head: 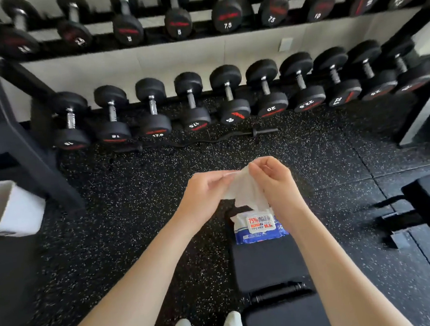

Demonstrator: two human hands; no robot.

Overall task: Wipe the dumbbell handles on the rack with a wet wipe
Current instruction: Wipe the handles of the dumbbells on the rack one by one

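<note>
Both hands meet just above centre, each pinching the white wet wipe [245, 188] with curled fingertips: the left hand [206, 191] grips its 9 o'clock edge, the right hand [272, 181] its 3 o'clock edge, and the sheet hangs crumpled between them. Its lower end drops toward the blue-and-white wipe pack [260, 226], lying just below at 6 o'clock on the dark padded surface [268, 264]; whether the wipe has come free of the pack cannot be told, since the right wrist covers the pack's right side. The dumbbell rack [30, 82] spans 12 o'clock, well apart from the hands, with upper-row dumbbells [226, 10] blurred and cut off at the top. Lower-row dumbbells [191, 105] show steel handles. A white bin [9, 207] at 9 o'clock is cropped.
</note>
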